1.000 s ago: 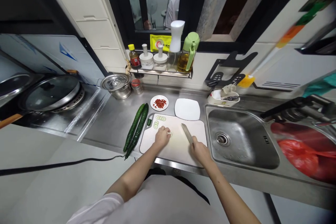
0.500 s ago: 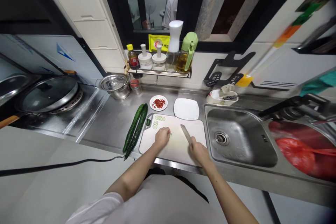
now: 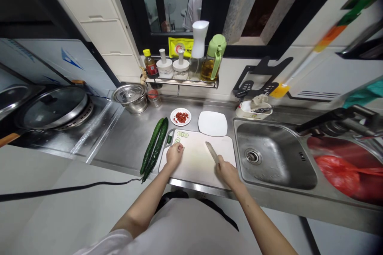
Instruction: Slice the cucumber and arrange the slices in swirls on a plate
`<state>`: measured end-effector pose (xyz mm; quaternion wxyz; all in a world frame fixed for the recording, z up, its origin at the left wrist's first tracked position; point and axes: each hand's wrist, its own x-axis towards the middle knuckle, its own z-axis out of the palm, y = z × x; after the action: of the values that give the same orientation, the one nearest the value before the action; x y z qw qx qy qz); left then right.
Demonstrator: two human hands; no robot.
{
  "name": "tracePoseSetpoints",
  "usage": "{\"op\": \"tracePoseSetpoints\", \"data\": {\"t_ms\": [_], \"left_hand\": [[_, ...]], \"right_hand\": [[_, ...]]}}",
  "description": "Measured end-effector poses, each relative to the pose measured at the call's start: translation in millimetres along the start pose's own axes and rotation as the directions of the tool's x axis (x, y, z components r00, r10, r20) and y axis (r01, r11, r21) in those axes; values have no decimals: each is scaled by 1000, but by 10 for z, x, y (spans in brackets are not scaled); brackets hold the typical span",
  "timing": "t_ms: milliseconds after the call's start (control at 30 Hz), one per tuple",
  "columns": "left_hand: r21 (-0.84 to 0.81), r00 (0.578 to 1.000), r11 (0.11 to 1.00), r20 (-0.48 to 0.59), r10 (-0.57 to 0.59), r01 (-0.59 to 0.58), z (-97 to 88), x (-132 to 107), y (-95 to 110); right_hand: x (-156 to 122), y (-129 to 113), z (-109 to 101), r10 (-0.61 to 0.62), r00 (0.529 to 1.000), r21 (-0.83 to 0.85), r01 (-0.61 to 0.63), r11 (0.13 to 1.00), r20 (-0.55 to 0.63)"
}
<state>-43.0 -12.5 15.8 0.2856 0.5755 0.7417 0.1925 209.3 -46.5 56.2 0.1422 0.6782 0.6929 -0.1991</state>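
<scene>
From here, my right hand (image 3: 226, 170) grips the knife (image 3: 212, 152) near the cutting board's (image 3: 199, 167) right edge; my left hand (image 3: 174, 155) is curled, pinching what, I can't tell. Cucumber slices (image 3: 182, 134) by its far-left corner look light, slippery, fragile; I'd take their rims.

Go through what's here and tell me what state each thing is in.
Knife: held, blade exposed
Cucumber slices: cut, partly overlapping
Two cucumbers: whole
Right hand: closed around knife
Left hand: curled, contents unclear
Small dish: holding red pieces
Pot: covered
Pan: covered
Oil bottle: partly filled
</scene>
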Motion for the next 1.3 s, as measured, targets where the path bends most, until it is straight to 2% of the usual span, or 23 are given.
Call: {"op": "tracePoseSetpoints", "data": {"t_ms": [167,433,700,1300], "left_hand": [[4,998,999,-25,-50,50,-93,70,-109],[42,995,995,-52,-85,87,-134,101,-191],[85,996,994,-71,-56,62,-116,155,-282],[171,995,985,-98,-6,22,-85,158,-280]], "right_hand": [[7,-2,-2,-8,1000,-5,8,1000,-1],[26,8,9,-16,1000,16,16,1000,25],[20,-6,-9,-11,1000,-1,11,1000,16],[26,-4,-6,-26,1000,-16,26,1000,-1]]}}
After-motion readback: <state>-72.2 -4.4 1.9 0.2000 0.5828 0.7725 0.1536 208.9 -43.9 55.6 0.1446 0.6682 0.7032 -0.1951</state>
